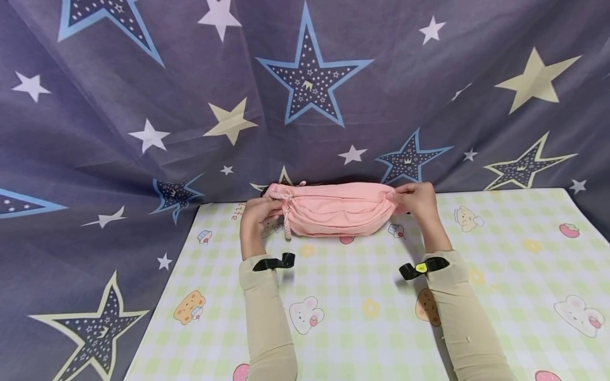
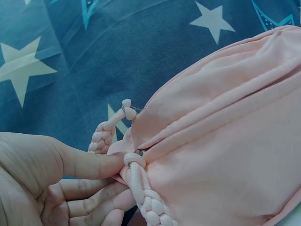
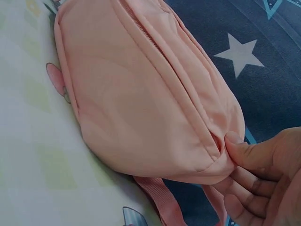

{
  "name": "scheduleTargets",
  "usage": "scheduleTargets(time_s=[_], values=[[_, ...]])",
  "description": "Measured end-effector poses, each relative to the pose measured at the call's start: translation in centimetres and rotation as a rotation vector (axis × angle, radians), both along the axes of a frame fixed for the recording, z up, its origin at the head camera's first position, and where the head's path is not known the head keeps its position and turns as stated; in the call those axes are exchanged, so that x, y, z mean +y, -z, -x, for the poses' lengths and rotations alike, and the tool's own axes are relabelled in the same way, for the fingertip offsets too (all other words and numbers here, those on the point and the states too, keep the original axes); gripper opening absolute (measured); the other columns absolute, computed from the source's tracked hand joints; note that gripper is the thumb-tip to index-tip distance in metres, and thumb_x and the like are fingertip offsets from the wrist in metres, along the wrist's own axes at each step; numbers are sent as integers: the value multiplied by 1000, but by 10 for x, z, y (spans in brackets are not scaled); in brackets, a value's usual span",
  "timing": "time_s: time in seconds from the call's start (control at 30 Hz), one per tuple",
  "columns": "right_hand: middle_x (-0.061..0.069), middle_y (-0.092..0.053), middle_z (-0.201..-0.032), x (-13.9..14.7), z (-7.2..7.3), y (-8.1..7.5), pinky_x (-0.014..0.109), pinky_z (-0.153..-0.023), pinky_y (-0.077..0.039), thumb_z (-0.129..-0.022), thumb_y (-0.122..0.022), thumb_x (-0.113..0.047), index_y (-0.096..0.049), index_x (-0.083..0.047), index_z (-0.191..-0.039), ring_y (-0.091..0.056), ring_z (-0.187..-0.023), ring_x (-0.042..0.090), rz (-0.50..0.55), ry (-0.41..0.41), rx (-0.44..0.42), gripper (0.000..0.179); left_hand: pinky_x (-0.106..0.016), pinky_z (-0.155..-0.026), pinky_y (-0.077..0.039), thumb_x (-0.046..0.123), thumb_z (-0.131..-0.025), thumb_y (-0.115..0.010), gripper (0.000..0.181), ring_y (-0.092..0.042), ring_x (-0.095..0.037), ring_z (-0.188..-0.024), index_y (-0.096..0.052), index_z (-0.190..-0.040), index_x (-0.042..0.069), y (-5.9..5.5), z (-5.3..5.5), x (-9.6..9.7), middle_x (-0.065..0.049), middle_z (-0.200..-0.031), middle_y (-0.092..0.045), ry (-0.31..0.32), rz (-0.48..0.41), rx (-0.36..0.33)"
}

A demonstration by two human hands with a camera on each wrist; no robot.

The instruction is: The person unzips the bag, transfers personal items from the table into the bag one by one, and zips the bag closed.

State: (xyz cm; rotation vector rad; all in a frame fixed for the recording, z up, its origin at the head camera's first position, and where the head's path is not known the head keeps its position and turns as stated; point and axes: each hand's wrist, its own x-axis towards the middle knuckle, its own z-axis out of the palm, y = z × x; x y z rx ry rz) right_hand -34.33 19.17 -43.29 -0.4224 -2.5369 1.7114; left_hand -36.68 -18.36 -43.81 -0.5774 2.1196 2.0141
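A pink waist bag [image 1: 340, 209] stands at the table's far edge, its zippers running lengthwise. My left hand [image 1: 258, 214] pinches its left end, the thumb beside a braided zipper pull [image 2: 153, 207]. Behind that thumb hangs a second braided pull [image 2: 106, 132]. At the bag's other end, my right hand [image 1: 416, 201] pinches the corner between thumb and fingers, as the right wrist view shows close up. Below that corner, a pink webbing strap [image 3: 162, 200] trails behind the bag. The back of the bag is hidden.
The table has a green-and-white checked cover [image 1: 343, 338] printed with cartoon animals and flowers. A dark curtain [image 1: 190, 69] with stars hangs right behind the far edge and along the left side. Black camera straps [image 1: 431, 264] circle both sleeves.
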Motion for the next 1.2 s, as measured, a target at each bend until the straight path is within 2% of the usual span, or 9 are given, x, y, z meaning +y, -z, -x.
scheduleTargets(time_s=[0.1,0.2,0.37,0.5,0.7,0.83,1.03,1.13,1.2], values=[[-16,-62,-57,-1,1,2,23,-55,-57,-87,-82,-15,-74,10,-106,-69,-56,10,-19,16,-2,32,-20,-65,-60,5,-90,-74,4,-68,-4,-59,-74,-88,9,2,1,1,7,-60,-69,-8,4,-8],[-9,-66,-61,-2,2,5,25,-58,-59,-88,-82,-15,-74,10,-105,-71,-56,13,-20,19,-6,32,-21,-67,-60,5,-91,-74,4,-68,-4,-59,-75,-94,6,3,3,2,7,-60,-69,-13,20,-19],[-2,-70,-68,-2,2,9,27,-61,-62,-89,-80,-14,-75,9,-104,-71,-56,12,-32,22,0,29,-21,-66,-59,7,-91,-75,14,-67,-4,-60,-76,-104,4,6,5,3,7,-60,-68,-14,27,-41],[2,-71,-72,-2,2,10,31,-64,-64,-89,-79,-13,-74,10,-105,-70,-56,11,-21,17,-4,28,-19,-63,-58,8,-91,-75,7,-67,-4,-59,-77,-98,7,8,7,4,7,-61,-68,-12,29,-45],[-6,-66,-62,-2,3,14,31,-63,-64,-89,-79,-11,-73,13,-103,-69,-54,9,3,6,-4,28,-19,-67,-59,8,-90,-77,13,-67,-3,-57,-75,-103,5,10,8,5,7,-60,-69,-20,14,-58],[-8,-64,-60,-3,4,16,31,-63,-64,-89,-79,-11,-73,13,-102,-69,-55,10,-11,5,-12,28,-19,-67,-60,9,-88,-79,11,-67,-3,-57,-75,-99,7,8,6,4,7,-60,-70,-19,4,-81],[-8,-63,-60,-4,-1,5,24,-55,-56,-89,-78,-14,-76,7,-97,-62,-56,10,-130,6,-51,23,-18,-57,-56,1,-87,-76,5,-66,-4,-51,-74,-89,5,-2,3,6,5,-56,-68,-8,8,-58],[-7,-62,-59,-4,-4,-4,23,-50,-50,-87,-76,-12,-76,6,-92,-57,-54,11,-163,13,-35,19,-17,-51,-52,-5,-87,-70,12,-65,-3,-49,-70,-81,6,-11,1,9,4,-54,-67,0,18,-16],[-7,-61,-59,-4,-5,-10,23,-49,-51,-85,-74,-9,-75,7,-91,-56,-53,10,-146,21,-23,17,-16,-49,-51,-7,-87,-68,18,-64,-3,-47,-68,-76,8,-17,0,11,4,-52,-66,7,24,-3]])
